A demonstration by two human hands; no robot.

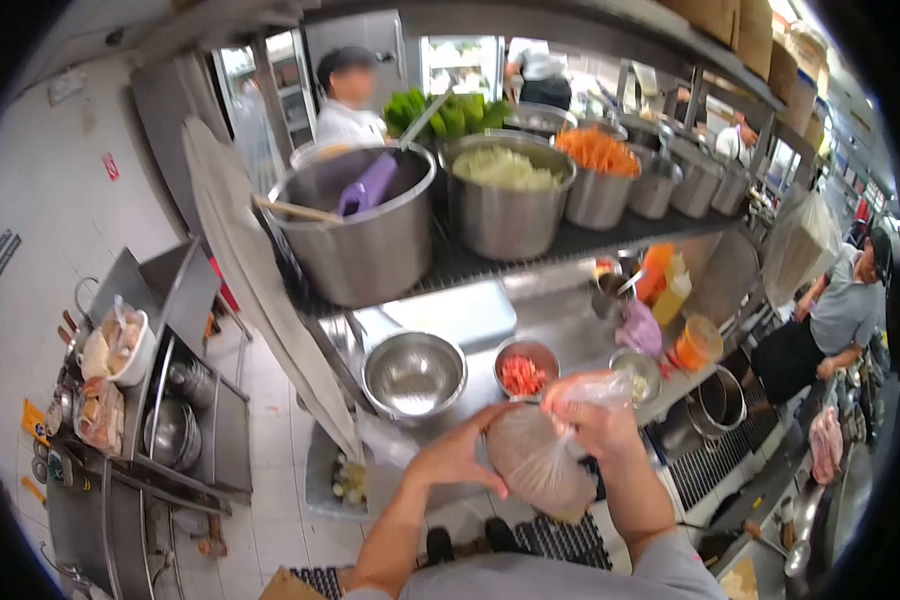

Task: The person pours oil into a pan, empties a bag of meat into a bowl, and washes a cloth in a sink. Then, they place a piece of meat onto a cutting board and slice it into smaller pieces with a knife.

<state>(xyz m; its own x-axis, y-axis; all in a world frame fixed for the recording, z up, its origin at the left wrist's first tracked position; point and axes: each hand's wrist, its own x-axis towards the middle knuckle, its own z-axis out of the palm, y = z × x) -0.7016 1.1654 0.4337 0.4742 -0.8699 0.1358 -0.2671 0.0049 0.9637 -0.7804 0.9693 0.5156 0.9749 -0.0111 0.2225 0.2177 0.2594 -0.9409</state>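
You hold a clear plastic bag (535, 468) in front of your body, at the near edge of a steel counter (560, 305); the bag is rounded and filled with something brownish that cannot be identified through the plastic. Your right hand (607, 425) is clenched around the bag's gathered neck, with loose plastic spilling over the fingers. Your left hand (452, 455) is unclenched, thumb and fingers spread and curved along the bag's left side. Just beyond the bag sits a metal bowl of chopped red food (522, 376), and to its left a wider, shiny metal bowl (414, 375). Above the counter, a dark shelf (530, 262) carries a row of steel pots: the large left one (365, 255) has a purple utensil (368, 185) in it, the next holds pale shreds (507, 168), and another is heaped with orange shreds (598, 152). At far right, a person in a grey shirt (838, 305) stands near another counter.
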